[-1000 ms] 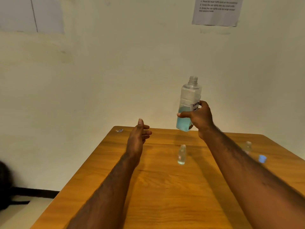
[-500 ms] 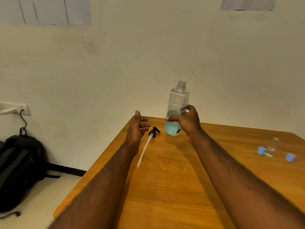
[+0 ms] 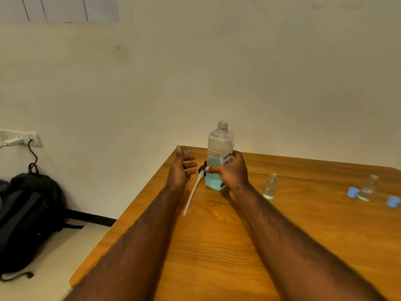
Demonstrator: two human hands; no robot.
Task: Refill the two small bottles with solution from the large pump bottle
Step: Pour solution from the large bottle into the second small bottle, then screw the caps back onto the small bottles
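Plain indoor room, prob. a small office or study rm: bare cream wall (image 3: 217, 72), 1 wooden table (image 3: 217, 246) by it, paper sheet (image 3: 65, 8) up top-left, wall socket (image 3: 32, 139) w/ a white charger (image 3: 13, 141) plugged in, 1 black backpack (image 3: 23, 213) on the floor below it.

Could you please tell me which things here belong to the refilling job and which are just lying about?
Belonging to the job:
large clear square bottle of blue solution, gripped by the right hand
black pump head with white tube
two small clear bottles, uncapped
two small blue caps

Just lying about:
black backpack on the floor
white plug in the wall socket
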